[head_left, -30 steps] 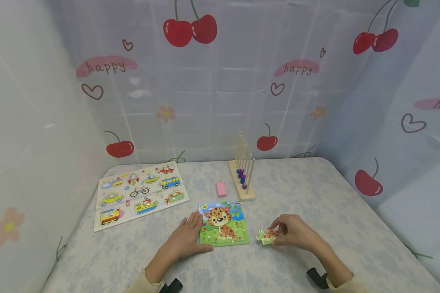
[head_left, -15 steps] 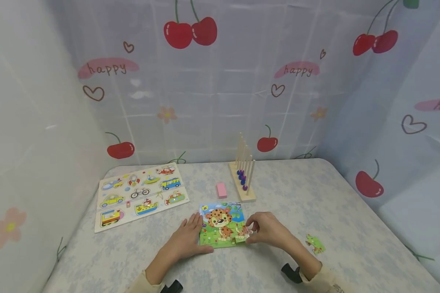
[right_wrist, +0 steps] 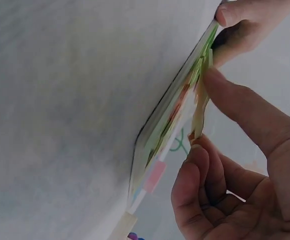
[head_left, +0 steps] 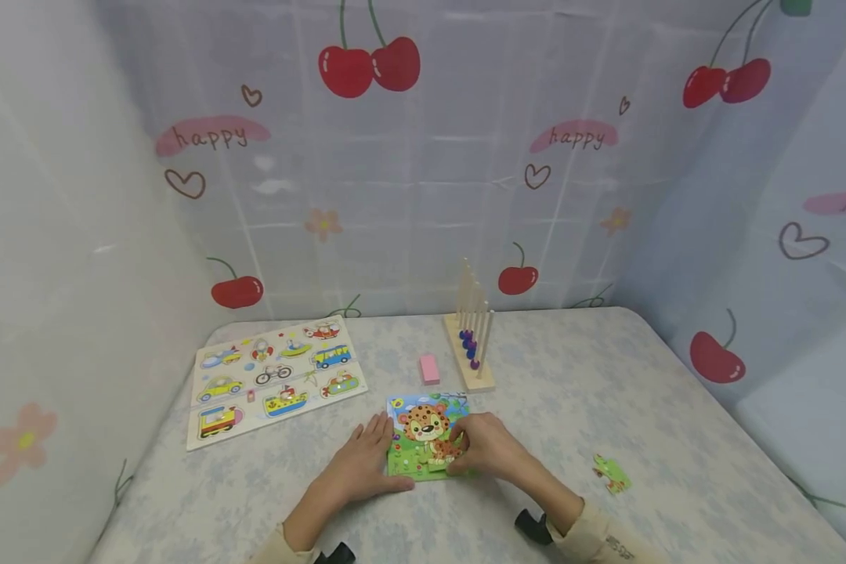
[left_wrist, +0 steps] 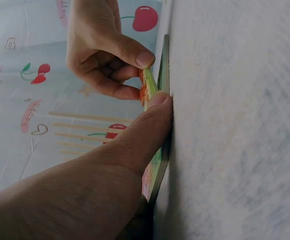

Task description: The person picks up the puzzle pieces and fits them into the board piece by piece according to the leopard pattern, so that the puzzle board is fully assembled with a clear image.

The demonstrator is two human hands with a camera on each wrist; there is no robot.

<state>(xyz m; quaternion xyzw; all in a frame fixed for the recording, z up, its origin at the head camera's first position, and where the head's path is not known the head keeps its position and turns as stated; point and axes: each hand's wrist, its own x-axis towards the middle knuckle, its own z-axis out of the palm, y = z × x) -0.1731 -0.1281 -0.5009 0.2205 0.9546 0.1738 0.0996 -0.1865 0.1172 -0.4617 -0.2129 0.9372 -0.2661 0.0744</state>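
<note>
A leopard jigsaw puzzle board (head_left: 402,464) lies on the table in front of me. My left hand (head_left: 358,468) rests along its left edge, fingers straight, with the thumb at the near left corner. Over the board's right part, my right hand (head_left: 489,446) pinches a puzzle piece (right_wrist: 201,107) between thumb and fingers. In the right wrist view this piece stands tilted just above the board; whether its lower edge touches cannot be told. Another puzzle piece (head_left: 612,474), green and spotted, lies on the table to the right of my right hand.
A wooden vehicle puzzle board (head_left: 275,380) lies at the back left. Behind the leopard puzzle are a pink block (head_left: 429,369) and a wooden peg rack (head_left: 475,380) with blue and purple beads. A cherry-printed curtain (head_left: 409,196) encloses the table's back and sides.
My right hand has carried the pinched piece left, from the table beside the board to over it. The loose piece at the right has come into sight. My left hand stays in place.
</note>
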